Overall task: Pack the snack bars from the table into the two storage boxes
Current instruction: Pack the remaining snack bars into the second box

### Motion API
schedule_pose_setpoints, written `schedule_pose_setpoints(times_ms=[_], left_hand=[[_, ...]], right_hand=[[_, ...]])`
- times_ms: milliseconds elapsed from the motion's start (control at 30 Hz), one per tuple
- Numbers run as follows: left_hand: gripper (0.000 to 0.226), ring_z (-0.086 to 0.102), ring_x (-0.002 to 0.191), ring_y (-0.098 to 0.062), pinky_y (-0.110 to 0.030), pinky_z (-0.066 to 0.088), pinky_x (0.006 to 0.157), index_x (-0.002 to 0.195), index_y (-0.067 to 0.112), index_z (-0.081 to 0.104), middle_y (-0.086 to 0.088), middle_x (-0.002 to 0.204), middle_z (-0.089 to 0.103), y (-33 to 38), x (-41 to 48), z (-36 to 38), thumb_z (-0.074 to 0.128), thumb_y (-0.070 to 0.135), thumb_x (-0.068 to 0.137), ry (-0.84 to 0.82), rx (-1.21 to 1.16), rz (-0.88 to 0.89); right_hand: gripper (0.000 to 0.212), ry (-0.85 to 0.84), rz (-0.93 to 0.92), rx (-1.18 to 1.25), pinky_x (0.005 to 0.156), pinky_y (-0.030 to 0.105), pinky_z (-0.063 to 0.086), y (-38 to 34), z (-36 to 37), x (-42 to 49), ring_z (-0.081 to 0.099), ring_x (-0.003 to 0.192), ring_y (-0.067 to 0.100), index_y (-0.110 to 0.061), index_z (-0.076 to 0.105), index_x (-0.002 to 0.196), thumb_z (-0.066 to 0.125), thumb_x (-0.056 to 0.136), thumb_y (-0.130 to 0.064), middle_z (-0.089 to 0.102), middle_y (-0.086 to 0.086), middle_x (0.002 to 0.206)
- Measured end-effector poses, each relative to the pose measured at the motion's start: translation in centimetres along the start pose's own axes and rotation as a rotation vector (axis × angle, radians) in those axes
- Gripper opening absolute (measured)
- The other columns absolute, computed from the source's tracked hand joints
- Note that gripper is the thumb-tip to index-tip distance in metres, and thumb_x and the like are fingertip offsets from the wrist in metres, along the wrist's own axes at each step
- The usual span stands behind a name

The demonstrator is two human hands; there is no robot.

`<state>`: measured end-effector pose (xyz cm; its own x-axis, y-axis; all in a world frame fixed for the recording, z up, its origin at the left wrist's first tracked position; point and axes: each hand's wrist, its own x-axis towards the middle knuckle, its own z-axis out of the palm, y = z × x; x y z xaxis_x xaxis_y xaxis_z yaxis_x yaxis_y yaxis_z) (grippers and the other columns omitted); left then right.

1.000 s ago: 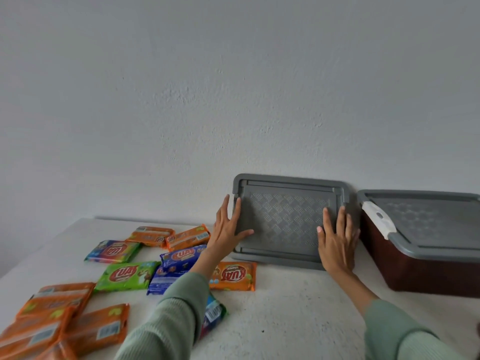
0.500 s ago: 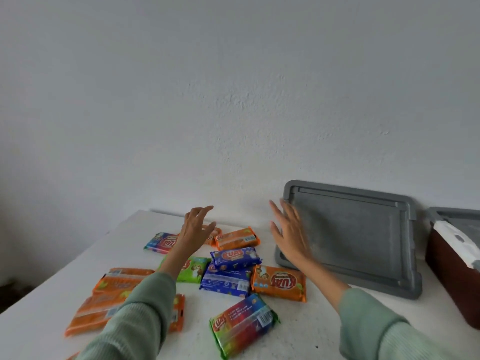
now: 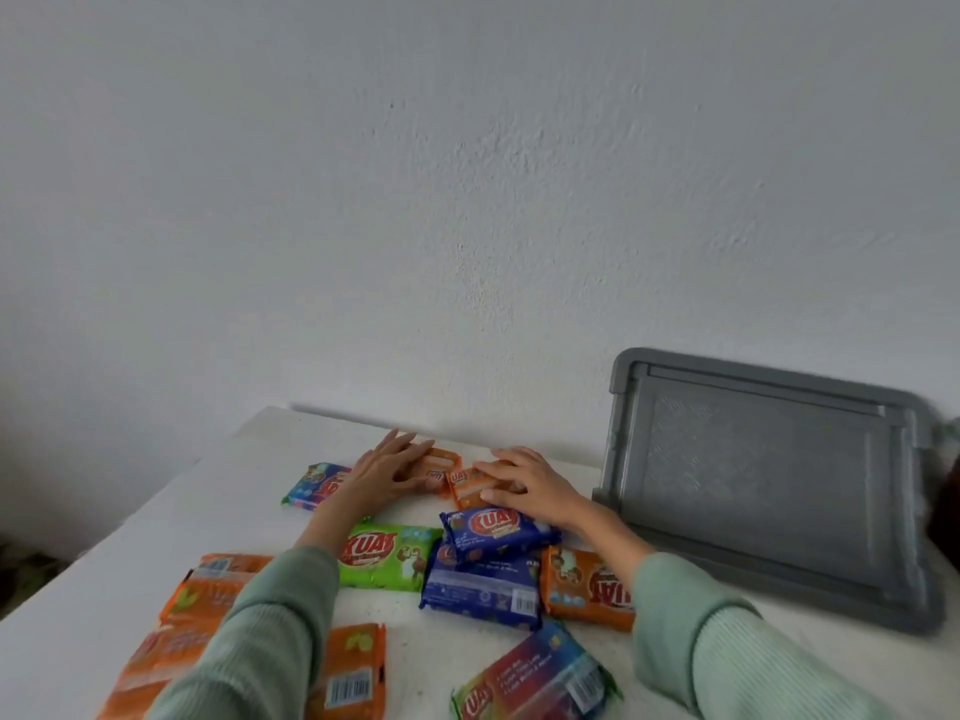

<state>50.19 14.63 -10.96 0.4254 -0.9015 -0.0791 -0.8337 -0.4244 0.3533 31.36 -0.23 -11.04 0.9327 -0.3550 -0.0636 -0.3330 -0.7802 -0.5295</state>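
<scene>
Both hands have left the grey lid (image 3: 769, 491) and dropped onto the far snack bars; a second ago they were flat on the lid, now it leans alone against the wall at right.

Left to right: stack of orange bars (image 3: 208, 589) at the near-left table edge, untouched. Multicolour bar (image 3: 311, 485) sits just left of the left hand (image 3: 382, 472). That hand lies on an orange bar (image 3: 441, 467), fingers spread, thumb under the near edge, not yet closed. Right hand (image 3: 524, 483) covers a second orange bar (image 3: 467, 485), fingers curled over its top, grip looks half-formed. Nearer: green bar (image 3: 389, 556), two blue bars (image 3: 485, 563) overlapping, another orange bar (image 3: 587, 589), a multicolour bar (image 3: 535, 678) at the bottom.

Read: lid-off step done, picking starts. All bars remain on the white table (image 3: 260, 449). Storage boxes are barely in view: only a dark sliver at the right edge, so drop point is unconfirmed.
</scene>
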Motion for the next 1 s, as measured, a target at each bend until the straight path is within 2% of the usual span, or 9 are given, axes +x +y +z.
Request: schedule_pose_setpoints(times_ms=[33, 100, 200, 300, 433, 533, 733, 833, 1000], left_hand=[[0.097, 0.018, 0.141, -0.025, -0.045, 0.021, 0.115, 0.145, 0.030, 0.024, -0.005, 0.153, 0.021, -0.1, -0.1, 0.0, 0.031, 0.086, 0.066, 0.009, -0.001, 0.007], [0.109, 0.027, 0.135, -0.024, -0.042, 0.029, 0.110, 0.143, 0.031, 0.028, -0.004, 0.147, 0.029, -0.4, -0.2, 0.0, 0.022, 0.094, 0.054, 0.037, 0.006, 0.009], [0.085, 0.029, 0.132, -0.023, -0.042, 0.032, 0.106, 0.144, 0.031, 0.026, -0.003, 0.144, 0.032, -0.1, 0.1, 0.2, 0.031, 0.080, 0.074, 0.065, 0.110, -0.030], [0.070, 0.028, 0.132, -0.025, -0.044, 0.031, 0.104, 0.146, 0.030, 0.022, -0.005, 0.142, 0.031, 0.8, 0.5, 0.5, 0.039, 0.062, 0.086, 0.106, 0.169, -0.099], [0.072, 0.022, 0.135, -0.025, -0.044, 0.025, 0.109, 0.146, 0.031, 0.020, -0.004, 0.145, 0.028, -0.1, 0.8, 0.5, 0.049, 0.057, 0.085, 0.055, 0.070, -0.064], [0.068, 0.027, 0.132, -0.023, -0.040, 0.027, 0.109, 0.144, 0.031, 0.027, -0.004, 0.143, 0.032, -1.1, 0.9, 0.5, 0.055, 0.049, 0.085, 0.083, -0.018, -0.014], [0.062, 0.026, 0.128, -0.029, -0.043, 0.027, 0.108, 0.143, 0.031, 0.029, -0.009, 0.137, 0.033, -0.5, 1.1, 0.7, 0.054, 0.042, 0.088, 0.135, 0.023, -0.002], [0.060, 0.027, 0.126, -0.032, -0.044, 0.026, 0.108, 0.144, 0.030, 0.028, -0.013, 0.136, 0.032, 0.4, 0.6, 0.5, 0.054, 0.036, 0.090, 0.231, -0.001, -0.013], [0.058, 0.040, 0.110, -0.043, -0.049, 0.034, 0.099, 0.138, 0.021, 0.043, -0.023, 0.123, 0.045, 2.5, -0.5, -2.8, 0.065, 0.025, 0.084, 0.480, -0.026, 0.057]], right_hand=[[0.054, 0.008, 0.000, -0.006, 0.112, 0.044, 0.020, 0.1, -0.2, 0.1, 0.016, 0.140, 0.020, -0.033, 0.038, 0.139, 0.052, 0.089, -0.046, 0.027, -0.001, 0.152], [0.055, 0.030, 0.007, -0.072, 0.105, 0.041, 0.030, -0.1, -0.4, 0.1, 0.025, 0.134, 0.018, -0.035, 0.040, 0.138, 0.053, 0.087, -0.050, 0.036, -0.002, 0.145], [0.056, 0.138, 0.045, -0.180, 0.092, 0.034, 0.037, -0.4, 0.0, -0.2, 0.034, 0.122, 0.017, -0.036, 0.040, 0.138, 0.049, 0.086, -0.056, 0.045, -0.003, 0.136], [0.059, 0.231, 0.098, -0.237, 0.091, 0.032, 0.039, -0.6, 0.5, -0.5, 0.036, 0.121, 0.018, -0.033, 0.038, 0.139, 0.046, 0.086, -0.058, 0.046, -0.002, 0.133], [0.065, 0.130, 0.029, -0.223, 0.106, 0.035, 0.028, -0.5, -0.2, -0.5, 0.027, 0.133, 0.020, -0.031, 0.032, 0.142, 0.053, 0.085, -0.052, 0.034, 0.001, 0.148], [0.060, 0.051, -0.025, -0.196, 0.110, 0.038, 0.023, -0.6, -0.4, -0.2, 0.026, 0.137, 0.022, -0.033, 0.031, 0.142, 0.054, 0.088, -0.044, 0.030, 0.002, 0.151], [0.060, -0.028, -0.072, -0.365, 0.091, 0.034, 0.038, -1.4, -1.6, 1.1, 0.043, 0.118, 0.023, -0.032, 0.034, 0.142, 0.058, 0.087, -0.040, 0.049, 0.008, 0.130], [0.060, 0.065, -0.047, -0.333, 0.087, 0.033, 0.038, -1.8, -1.3, 0.6, 0.043, 0.115, 0.024, -0.031, 0.032, 0.143, 0.056, 0.088, -0.039, 0.048, 0.009, 0.126], [0.061, 0.284, -0.027, -0.100, 0.098, 0.033, 0.035, -3.0, -3.2, -2.1, 0.040, 0.121, 0.025, -0.028, 0.032, 0.143, 0.058, 0.088, -0.034, 0.044, 0.011, 0.135]])
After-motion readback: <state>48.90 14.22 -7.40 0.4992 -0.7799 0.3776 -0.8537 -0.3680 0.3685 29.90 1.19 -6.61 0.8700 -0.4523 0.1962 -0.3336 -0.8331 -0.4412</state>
